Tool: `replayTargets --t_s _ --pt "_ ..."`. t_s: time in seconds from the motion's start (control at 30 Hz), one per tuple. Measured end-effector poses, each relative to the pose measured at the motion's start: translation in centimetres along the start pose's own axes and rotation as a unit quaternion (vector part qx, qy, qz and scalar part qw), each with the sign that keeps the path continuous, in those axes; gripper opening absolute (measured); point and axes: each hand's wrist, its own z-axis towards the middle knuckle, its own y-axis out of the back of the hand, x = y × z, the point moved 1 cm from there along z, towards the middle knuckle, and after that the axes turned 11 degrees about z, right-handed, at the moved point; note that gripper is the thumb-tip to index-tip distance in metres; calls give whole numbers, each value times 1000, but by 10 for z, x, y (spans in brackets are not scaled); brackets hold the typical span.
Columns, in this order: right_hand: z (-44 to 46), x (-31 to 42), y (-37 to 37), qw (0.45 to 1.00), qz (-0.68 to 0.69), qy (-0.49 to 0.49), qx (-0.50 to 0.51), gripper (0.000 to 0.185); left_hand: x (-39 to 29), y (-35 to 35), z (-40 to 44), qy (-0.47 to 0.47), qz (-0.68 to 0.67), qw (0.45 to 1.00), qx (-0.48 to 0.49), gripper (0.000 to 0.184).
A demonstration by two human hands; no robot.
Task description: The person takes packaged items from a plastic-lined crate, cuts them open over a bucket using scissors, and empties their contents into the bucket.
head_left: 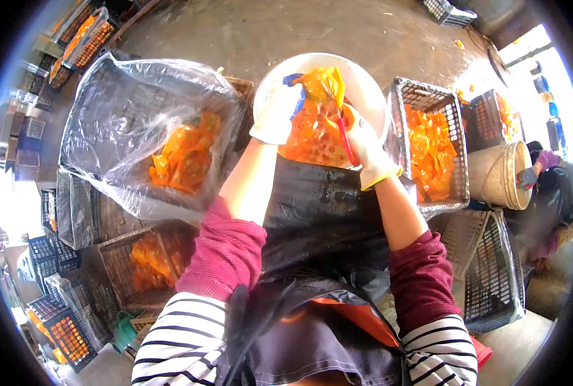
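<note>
In the head view, my left hand [278,110], in a white and blue glove, grips an orange-yellow piece of produce [325,83] that looks like a bell pepper. My right hand [365,143], in a white glove with a yellow cuff, is closed around a slim red-handled tool [346,138]. The tool's working end is against or close to the piece, and I cannot make out its shape. Both hands are over a round white tub [370,80], where many wet orange pieces [309,138] lie below them.
A plastic-lined crate [116,122] with orange pieces stands left of the tub. To the right are another filled crate [431,148] and a white bucket [508,174]. A co-worker's gloved hand [545,161] is at far right. More crates [148,260] stand at lower left.
</note>
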Motion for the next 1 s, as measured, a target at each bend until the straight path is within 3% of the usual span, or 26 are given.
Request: replayTargets --t_s 0.07,0.17,0.27,0.33,0.4,0.47,0.57,0.7,0.73,0.83,0.87,1.0 --pt "-3 7 3 999 -47 23 7 39 3 -2 -2 -19 42 999 -1 25" --pt "-12 23 -6 992 -93 -85 14 39 4 15 3 -95 76 992 -21 23" --pt "-22 29 -1 988 -9 -151 19 39 -7 13 -2 -53 171 984 -11 28" --pt "-12 8 2 992 -125 32 8 32 -1 8 -1 -29 126 991 30 23" --pt "-8 0 0 989 -133 61 11 29 -2 12 -1 2 122 992 42 23" --pt "-10 8 1 996 -75 -32 27 30 -17 17 0 37 156 987 27 24" --pt "-13 22 0 989 -120 -61 60 36 -12 4 -1 66 -198 978 -15 23" --pt "-21 46 -14 993 -46 -90 56 33 -24 -1 -2 150 -483 857 96 38" --pt "-18 38 -12 994 -45 -79 58 32 -21 -4 -7 118 -465 869 118 44" --pt "-17 32 -7 991 42 -104 66 30 1 -15 8 -36 -342 938 52 36" --pt "-17 31 -7 986 86 -121 71 29 10 -19 11 5 -291 954 73 38" --pt "-13 26 -8 991 46 -111 67 29 -5 -8 5 19 -108 992 58 35"
